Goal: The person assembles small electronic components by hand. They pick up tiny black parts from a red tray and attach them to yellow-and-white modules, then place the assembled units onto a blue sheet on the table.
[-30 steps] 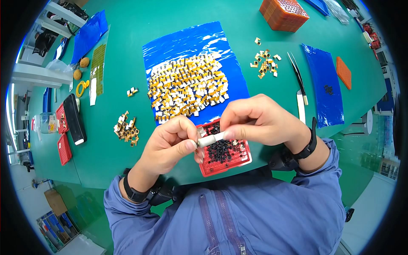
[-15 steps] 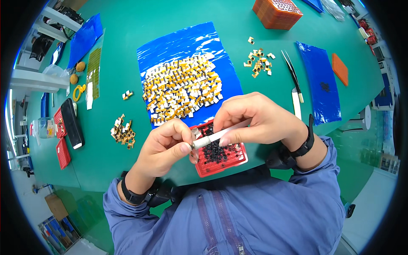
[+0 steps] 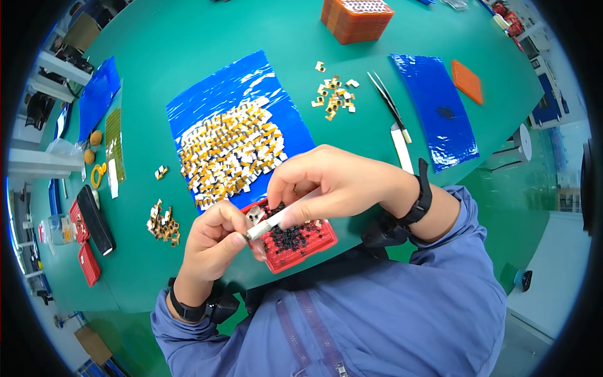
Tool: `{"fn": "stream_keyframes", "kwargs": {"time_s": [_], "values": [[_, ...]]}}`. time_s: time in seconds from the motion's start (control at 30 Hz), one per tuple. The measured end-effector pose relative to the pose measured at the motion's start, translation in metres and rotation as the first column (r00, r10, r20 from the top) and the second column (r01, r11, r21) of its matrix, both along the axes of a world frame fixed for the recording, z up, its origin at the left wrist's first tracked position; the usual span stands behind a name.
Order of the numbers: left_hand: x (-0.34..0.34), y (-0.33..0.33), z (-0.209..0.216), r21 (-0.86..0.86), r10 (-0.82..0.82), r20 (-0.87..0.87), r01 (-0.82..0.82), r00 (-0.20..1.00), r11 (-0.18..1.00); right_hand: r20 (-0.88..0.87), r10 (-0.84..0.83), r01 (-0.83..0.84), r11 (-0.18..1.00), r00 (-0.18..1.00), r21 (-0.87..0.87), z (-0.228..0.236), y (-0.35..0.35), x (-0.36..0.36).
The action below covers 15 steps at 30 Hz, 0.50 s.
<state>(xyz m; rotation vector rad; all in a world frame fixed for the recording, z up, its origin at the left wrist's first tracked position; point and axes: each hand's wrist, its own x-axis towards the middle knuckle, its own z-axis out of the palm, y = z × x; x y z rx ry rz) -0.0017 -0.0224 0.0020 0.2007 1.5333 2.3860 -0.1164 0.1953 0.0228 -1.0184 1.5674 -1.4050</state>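
Observation:
Close together over a shallow red tray (image 3: 304,256), my two hands meet at a white pen-like rod (image 3: 266,226). My right hand (image 3: 336,188) grips it between thumb and fingers, its upper part hidden behind the hand. At the rod's lower end my left hand (image 3: 217,242) is closed in a pinch; whatever else sits between those fingertips is too small to make out. Many tiny black pieces (image 3: 292,240) lie in the tray. Just beyond, small white-and-gold parts (image 3: 232,147) are spread on a blue sheet (image 3: 220,85).
Loose gold parts lie in small piles at left (image 3: 163,225) and far right (image 3: 336,97). Tweezers (image 3: 391,103), a white strip (image 3: 401,149) and a second blue sheet (image 3: 433,100) are at right. An orange tray stack (image 3: 357,25) stands behind; a black case (image 3: 95,220) lies left.
The whole view has shifted, so the table's things and my hands appear farther left. My right hand now covers the rod's upper part, which showed before. Both hands keep their grip.

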Motion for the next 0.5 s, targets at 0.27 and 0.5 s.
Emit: {"fn": "stream_keyframes", "kwargs": {"time_s": [0.27,0.5], "values": [[0.002,-0.003,0.000,0.070,-0.102,0.054,0.098,0.993,0.993,-0.205,-0.004,-0.001,1.000,0.979,-0.026,0.001,0.008,-0.011],[0.005,0.002,0.009,-0.139,-0.030,-0.063,0.021,0.998,0.990,-0.278,-0.137,0.140,0.990,0.951,-0.009,0.004,0.010,-0.019]]}}
